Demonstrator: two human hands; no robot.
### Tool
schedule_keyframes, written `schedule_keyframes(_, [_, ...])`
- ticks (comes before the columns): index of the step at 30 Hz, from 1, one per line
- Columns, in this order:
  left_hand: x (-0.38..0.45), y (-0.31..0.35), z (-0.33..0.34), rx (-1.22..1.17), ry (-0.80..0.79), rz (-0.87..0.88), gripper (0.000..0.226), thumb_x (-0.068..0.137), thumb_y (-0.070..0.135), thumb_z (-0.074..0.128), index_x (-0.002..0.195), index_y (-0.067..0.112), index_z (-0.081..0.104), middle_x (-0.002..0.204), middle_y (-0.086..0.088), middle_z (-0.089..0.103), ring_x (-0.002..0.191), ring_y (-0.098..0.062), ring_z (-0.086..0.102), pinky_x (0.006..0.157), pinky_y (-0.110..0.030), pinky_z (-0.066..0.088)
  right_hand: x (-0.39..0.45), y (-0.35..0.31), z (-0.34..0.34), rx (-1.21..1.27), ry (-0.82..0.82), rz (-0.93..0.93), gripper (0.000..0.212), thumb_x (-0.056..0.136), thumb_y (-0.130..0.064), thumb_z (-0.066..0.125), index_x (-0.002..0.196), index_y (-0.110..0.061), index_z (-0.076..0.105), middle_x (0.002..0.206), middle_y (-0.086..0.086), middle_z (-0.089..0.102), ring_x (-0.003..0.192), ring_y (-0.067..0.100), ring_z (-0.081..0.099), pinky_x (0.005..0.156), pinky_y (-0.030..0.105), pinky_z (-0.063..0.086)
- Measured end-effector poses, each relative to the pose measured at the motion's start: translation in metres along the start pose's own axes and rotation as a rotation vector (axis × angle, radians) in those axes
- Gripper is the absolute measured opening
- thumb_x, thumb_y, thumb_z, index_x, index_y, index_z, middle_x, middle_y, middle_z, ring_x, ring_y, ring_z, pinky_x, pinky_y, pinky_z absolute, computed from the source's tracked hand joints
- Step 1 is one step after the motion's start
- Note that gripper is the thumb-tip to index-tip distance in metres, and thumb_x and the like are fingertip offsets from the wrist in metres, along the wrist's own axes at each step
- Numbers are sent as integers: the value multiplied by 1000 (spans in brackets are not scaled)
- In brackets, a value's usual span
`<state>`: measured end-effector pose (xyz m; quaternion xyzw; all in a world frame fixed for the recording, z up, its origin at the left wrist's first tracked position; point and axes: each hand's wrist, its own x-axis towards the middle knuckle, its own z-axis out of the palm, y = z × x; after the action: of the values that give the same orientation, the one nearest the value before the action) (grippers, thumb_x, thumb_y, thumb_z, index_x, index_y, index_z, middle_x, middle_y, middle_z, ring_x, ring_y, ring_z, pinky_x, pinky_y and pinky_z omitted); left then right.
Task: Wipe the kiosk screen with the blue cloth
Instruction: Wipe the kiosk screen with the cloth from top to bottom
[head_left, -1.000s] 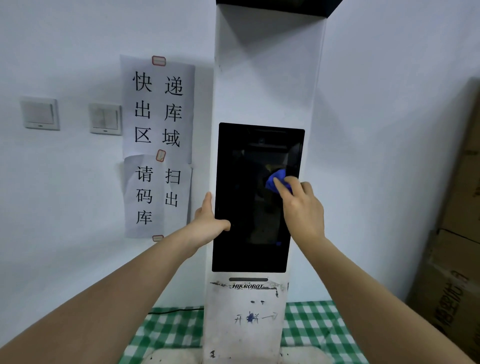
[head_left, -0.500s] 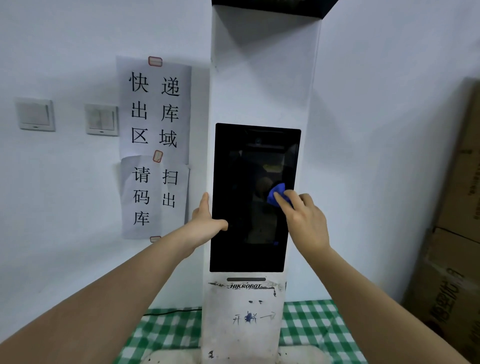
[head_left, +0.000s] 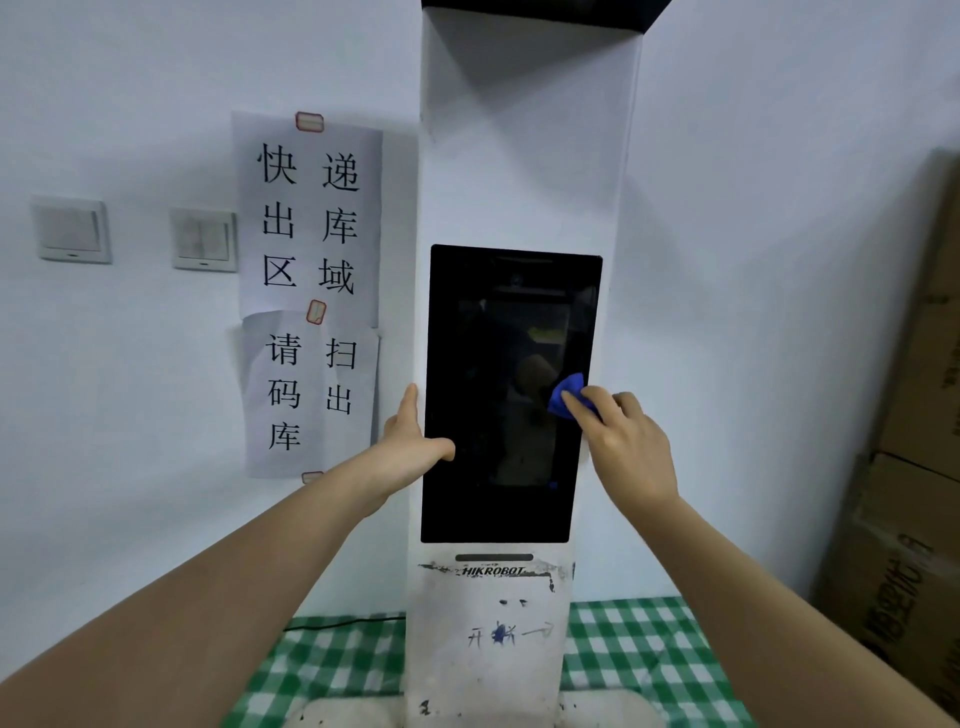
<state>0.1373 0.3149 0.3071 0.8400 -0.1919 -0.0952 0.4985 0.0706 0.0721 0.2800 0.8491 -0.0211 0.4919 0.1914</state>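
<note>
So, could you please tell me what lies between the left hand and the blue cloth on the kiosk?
In the head view, only bare black kiosk screen lies between the left hand and the blue cloth.

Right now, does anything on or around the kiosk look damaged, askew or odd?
Yes. The kiosk's white lower panel is scuffed, its paint chipped around the HIKROBOT label, with blue pen scribbles below. The lower paper notice on the wall is wrinkled and hangs slightly crooked.
</note>
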Motion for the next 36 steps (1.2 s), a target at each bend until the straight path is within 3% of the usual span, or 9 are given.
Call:
schedule_keyframes(3, [-1, 1, 2, 0, 15, 0, 92, 89, 13, 55, 151, 34, -10, 159, -4, 9, 140, -28, 28, 112, -44, 32, 17, 13, -11, -27, 11, -11, 69, 48, 18, 74, 112, -8, 68, 98, 9, 65, 71, 30, 56, 40, 27, 41])
schedule_keyframes(7, [-1, 2, 5, -6, 27, -3, 93, 89, 14, 55, 151, 34, -10, 158, -5, 11, 138, -29, 30, 111, -43, 33, 36, 14, -14, -6, 42, 143, 70, 51, 19, 74, 114, -9, 67, 100, 9, 63, 72, 29, 54, 44, 23, 30])
schedule_keyframes(14, [-1, 2, 5, -17, 39, 6, 92, 89, 13, 55, 151, 34, -9, 158, -4, 10, 141, -27, 25, 109, -43, 32, -12, 0, 3, 45, -60, 143, 71, 49, 19, 75, 115, -8, 67, 101, 8, 63, 72, 27, 53, 41, 22, 28])
schedule_keyframes(20, [-3, 1, 8, -7, 52, -2, 92, 89, 13, 55, 151, 36, -10, 158, -3, 10, 138, -27, 29, 109, -44, 35, 16, 9, -8, 69, 8, 236, 67, 55, 18, 73, 116, -9, 65, 103, 9, 62, 76, 30, 54, 39, 24, 33])
schedule_keyframes(26, [-3, -1, 6, -22, 37, 4, 92, 89, 13, 54, 150, 39, -10, 158, -2, 10, 138, -26, 29, 111, -47, 34, -19, -5, 12, 122, -23, 248, 71, 53, 20, 74, 118, -9, 64, 105, 8, 63, 78, 30, 55, 38, 24, 38])
schedule_keyframes(32, [-6, 1, 13, -31, 47, -7, 91, 91, 14, 54, 149, 37, -13, 153, -7, 24, 129, -29, 41, 101, -36, 38, -2, 2, 4, 89, -7, 248, 66, 56, 17, 74, 116, -10, 65, 105, 8, 63, 80, 29, 56, 38, 24, 38])
schedule_keyframes(36, [-6, 3, 17, -43, 66, -5, 92, 91, 14, 54, 149, 36, -14, 153, -8, 23, 128, -29, 41, 99, -35, 38, -14, -10, 11, 116, -1, 294, 69, 57, 17, 74, 119, -10, 64, 107, 8, 62, 80, 29, 56, 38, 24, 39])
